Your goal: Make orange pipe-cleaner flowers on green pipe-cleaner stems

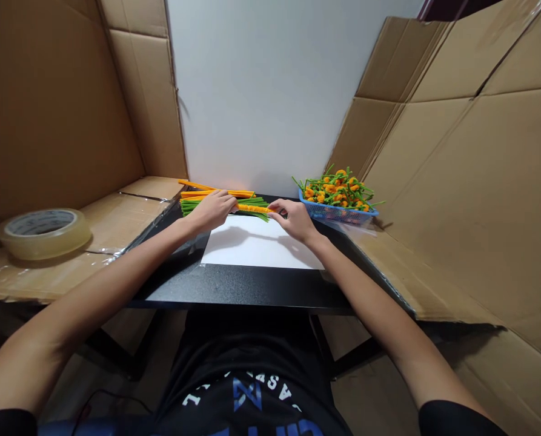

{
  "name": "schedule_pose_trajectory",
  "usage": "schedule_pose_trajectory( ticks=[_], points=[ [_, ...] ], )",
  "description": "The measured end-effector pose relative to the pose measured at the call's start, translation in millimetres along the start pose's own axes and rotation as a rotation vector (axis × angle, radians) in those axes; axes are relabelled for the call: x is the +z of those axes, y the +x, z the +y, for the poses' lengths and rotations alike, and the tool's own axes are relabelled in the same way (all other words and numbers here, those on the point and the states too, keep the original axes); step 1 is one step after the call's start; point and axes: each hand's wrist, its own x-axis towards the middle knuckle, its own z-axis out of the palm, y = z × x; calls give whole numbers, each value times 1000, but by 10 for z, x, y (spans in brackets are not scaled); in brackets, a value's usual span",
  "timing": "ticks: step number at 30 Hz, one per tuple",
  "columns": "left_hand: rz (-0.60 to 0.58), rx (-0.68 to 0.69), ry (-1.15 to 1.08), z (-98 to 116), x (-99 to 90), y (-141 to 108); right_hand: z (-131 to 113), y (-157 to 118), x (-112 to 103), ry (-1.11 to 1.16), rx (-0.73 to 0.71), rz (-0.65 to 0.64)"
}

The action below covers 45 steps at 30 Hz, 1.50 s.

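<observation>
An orange fuzzy strip (254,208) is stretched level between my two hands, above the back edge of a white sheet (258,245). My left hand (214,209) pinches its left end, and my right hand (294,218) pinches its right end. Just behind the strip lies a bundle of green fuzzy stems (191,206), partly covered by my left hand. Several orange stems (191,194) rest behind the green ones, at the back left of the table.
At the back right, a blue basket (334,213) holds orange flowers with green stems (338,189). A roll of clear tape (73,235) lies on cardboard at left. Cardboard walls (470,181) flank the black table (252,287), with a pale wall behind.
</observation>
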Motion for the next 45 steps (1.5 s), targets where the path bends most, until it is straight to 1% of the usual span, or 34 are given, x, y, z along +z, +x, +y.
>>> schedule_pose_trajectory(
  ticks=[2, 4, 9, 14, 17, 22, 25, 27, 30, 34, 37, 40, 43, 45],
  points=[
    [8, -8, -80, -14, 22, -7, 6, -4, 0, 28, 27, 4],
    [16, 4, -111, -10, 24, -10, 22, -7, 10, 79, 72, 4],
    [14, 86, -13, 39, -19, -8, 95, 10, 56, 277, 175, -50],
    [53, 87, 54, 43, -57, -9, 154, 48, 83, 591, 340, -146],
    [103, 85, 112, 48, -84, -14, 122, 45, 47, 766, 443, -201],
    [196, 77, 193, 58, -133, -34, -9, 19, -25, 1044, 638, -332],
    [218, 52, 184, 44, -138, -36, -55, 21, -41, 1146, 697, -375],
    [217, 44, 156, 37, -123, -29, -58, 27, -46, 1119, 706, -359],
    [200, 34, 109, 34, -76, -12, -32, 30, -50, 973, 673, -292],
    [164, 3, 48, 18, 2, -3, 25, 21, -35, 832, 534, -274],
    [132, 43, -34, -17, 32, -18, 60, 16, -15, 760, 455, -272],
    [115, 89, -87, -54, 20, -32, 78, 21, -9, 736, 445, -283],
    [93, 96, -102, -68, -16, -27, 89, 29, -6, 736, 446, -298],
    [66, 104, -116, -59, -36, -13, 99, 34, 5, 730, 453, -280]
  ],
)
